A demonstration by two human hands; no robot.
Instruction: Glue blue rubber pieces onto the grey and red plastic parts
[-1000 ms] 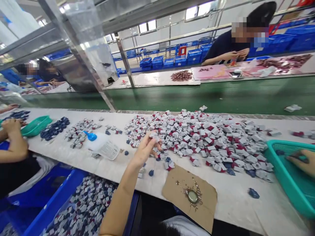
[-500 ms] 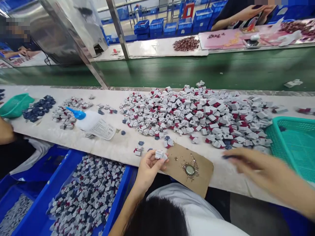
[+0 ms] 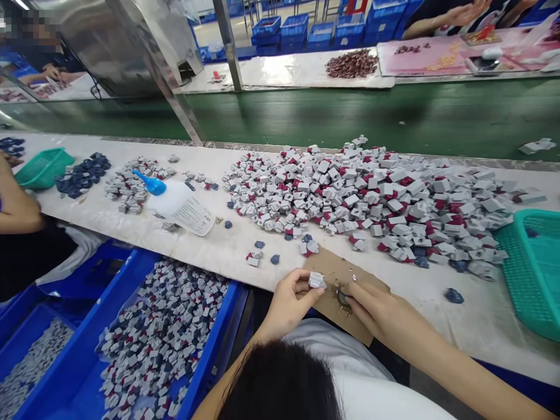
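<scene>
Plastic piece (image 3: 317, 280), small and white-grey: where is it?

Pinched between thumb and fingers of the left hand (image 3: 291, 304), right at the fingertips, just above the near edge of the cardboard sheet (image 3: 328, 262).

And the right hand (image 3: 376, 309)?

Reaching in from the right with the fingers bunched, fingertips (image 3: 349, 296) down at a round metal disc (image 3: 342, 298) on that cardboard, among shiny dabs of what looks like glue. Whether they pinch anything, I can't tell; the fingers hide it.

How does the left grip look to you?

Sound: a tight pinch at one end leaves most of the piece showing. Low wrists over the cardboard would steady it.

Anything crowding them?

Loose dark blue pieces (image 3: 274, 259) lie on the worktop (image 3: 210, 251) just beyond the left hand, and a big heap of grey and red pieces (image 3: 363, 201) spreads farther out beyond both hands. Below the left hand sits a blue crate (image 3: 161, 338) full of pieces; a teal basket (image 3: 532, 271) stands well off to the right of the right hand.
</scene>
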